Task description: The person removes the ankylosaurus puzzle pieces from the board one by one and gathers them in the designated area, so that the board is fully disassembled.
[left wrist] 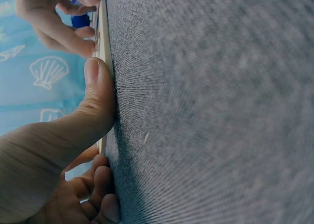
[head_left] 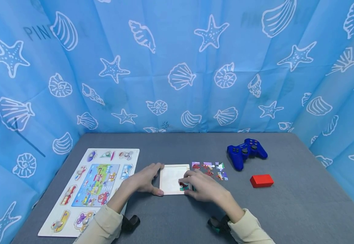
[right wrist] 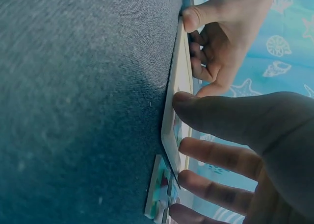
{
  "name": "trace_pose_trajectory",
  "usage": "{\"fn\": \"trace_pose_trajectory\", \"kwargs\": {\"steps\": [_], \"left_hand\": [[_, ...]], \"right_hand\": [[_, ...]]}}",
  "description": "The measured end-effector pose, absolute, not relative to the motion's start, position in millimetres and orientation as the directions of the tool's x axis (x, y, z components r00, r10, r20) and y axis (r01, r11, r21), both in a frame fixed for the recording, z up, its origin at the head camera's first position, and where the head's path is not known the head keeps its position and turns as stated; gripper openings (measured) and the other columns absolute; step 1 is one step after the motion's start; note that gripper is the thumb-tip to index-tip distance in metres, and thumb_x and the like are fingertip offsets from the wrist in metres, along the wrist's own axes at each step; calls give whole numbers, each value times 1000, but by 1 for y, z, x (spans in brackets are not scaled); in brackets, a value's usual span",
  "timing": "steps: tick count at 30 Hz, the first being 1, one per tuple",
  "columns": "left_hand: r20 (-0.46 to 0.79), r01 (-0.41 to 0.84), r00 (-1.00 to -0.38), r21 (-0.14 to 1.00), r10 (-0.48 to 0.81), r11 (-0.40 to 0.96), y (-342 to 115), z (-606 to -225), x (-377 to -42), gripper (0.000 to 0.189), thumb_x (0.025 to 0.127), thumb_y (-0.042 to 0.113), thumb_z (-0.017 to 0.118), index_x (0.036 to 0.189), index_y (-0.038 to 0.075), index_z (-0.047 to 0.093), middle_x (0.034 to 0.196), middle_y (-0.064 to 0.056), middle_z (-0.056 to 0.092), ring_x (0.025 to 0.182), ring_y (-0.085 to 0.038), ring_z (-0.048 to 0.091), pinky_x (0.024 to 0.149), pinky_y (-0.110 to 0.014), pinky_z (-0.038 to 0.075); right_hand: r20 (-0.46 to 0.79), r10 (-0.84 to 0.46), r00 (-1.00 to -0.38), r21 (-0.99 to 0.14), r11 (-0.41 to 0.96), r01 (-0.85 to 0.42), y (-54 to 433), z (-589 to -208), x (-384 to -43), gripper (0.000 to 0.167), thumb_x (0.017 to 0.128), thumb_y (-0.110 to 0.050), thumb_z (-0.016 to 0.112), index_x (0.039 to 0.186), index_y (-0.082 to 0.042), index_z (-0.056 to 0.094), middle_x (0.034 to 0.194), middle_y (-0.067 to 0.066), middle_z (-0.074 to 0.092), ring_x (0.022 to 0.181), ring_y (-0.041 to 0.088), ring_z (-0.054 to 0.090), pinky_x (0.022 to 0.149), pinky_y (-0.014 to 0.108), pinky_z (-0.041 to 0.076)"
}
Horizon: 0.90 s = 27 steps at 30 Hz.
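Note:
A shallow pale wooden puzzle tray (head_left: 169, 179) lies on the grey table. My left hand (head_left: 144, 179) holds it by the left side, thumb at the near corner and fingers toward the far one. In the left wrist view the left thumb (left wrist: 100, 94) lies along the tray's edge. My right hand (head_left: 205, 186) rests over the tray's near right corner. Its fingers are fairly straight and touch jigsaw pieces (head_left: 183, 186) there, partly hidden under them. The right thumb (right wrist: 196, 106) sits on the tray's near rim.
Several loose jigsaw pieces (head_left: 208, 166) lie just right of the tray. Farther right are a blue game controller (head_left: 245, 152) and a red block (head_left: 261, 181). A white knobbed picture board (head_left: 73, 183) lies at left, partly under the left forearm. A blue curtain (head_left: 177, 67) encloses the table's back.

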<state>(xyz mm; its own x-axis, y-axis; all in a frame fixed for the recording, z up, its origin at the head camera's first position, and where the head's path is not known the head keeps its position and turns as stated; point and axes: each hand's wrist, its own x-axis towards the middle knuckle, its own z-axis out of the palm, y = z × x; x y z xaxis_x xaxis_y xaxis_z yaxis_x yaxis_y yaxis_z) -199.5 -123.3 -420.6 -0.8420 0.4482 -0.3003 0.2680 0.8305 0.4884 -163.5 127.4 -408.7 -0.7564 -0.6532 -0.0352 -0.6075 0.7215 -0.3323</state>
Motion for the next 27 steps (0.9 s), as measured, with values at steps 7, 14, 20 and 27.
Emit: {"fn": "trace_pose_trajectory", "kwargs": {"steps": [7, 14, 20, 27], "left_hand": [[-281, 289, -839, 494, 465, 820, -124, -421, -200, 93, 75, 36, 93, 148, 9, 43, 124, -10, 58, 115, -24, 58, 105, -50, 46], [-275, 308, -836, 481, 475, 821, -125, -421, -200, 91, 76, 36, 92, 147, 8, 43, 122, -10, 58, 113, -23, 57, 104, -50, 47], [-276, 293, -838, 499, 470, 816, -125, -420, -200, 92, 75, 35, 93, 147, 8, 43, 122, -10, 57, 113, -23, 57, 104, -49, 46], [-269, 300, -839, 498, 473, 814, -125, -421, -200, 92, 75, 36, 93, 147, 8, 43, 121, -10, 57, 111, -22, 56, 103, -49, 46]], "right_hand": [[-5, -691, -723, -296, 692, -659, 125, -410, -165, 34, 92, -19, 77, 125, -11, 72, 120, 7, 68, 105, 23, 61, 88, 40, 52], [-9, -698, -716, -307, 683, -663, 123, -411, -167, 29, 92, -19, 77, 120, -13, 72, 117, 6, 68, 98, 20, 57, 82, 35, 49], [-28, -688, -725, -315, 694, -647, 123, -411, -167, 30, 92, -19, 77, 120, -13, 72, 118, 7, 66, 102, 21, 57, 85, 38, 50], [-50, -675, -736, -330, 707, -625, 123, -411, -168, 34, 92, -19, 77, 125, -9, 73, 118, 8, 65, 100, 20, 55, 84, 36, 48]]}}
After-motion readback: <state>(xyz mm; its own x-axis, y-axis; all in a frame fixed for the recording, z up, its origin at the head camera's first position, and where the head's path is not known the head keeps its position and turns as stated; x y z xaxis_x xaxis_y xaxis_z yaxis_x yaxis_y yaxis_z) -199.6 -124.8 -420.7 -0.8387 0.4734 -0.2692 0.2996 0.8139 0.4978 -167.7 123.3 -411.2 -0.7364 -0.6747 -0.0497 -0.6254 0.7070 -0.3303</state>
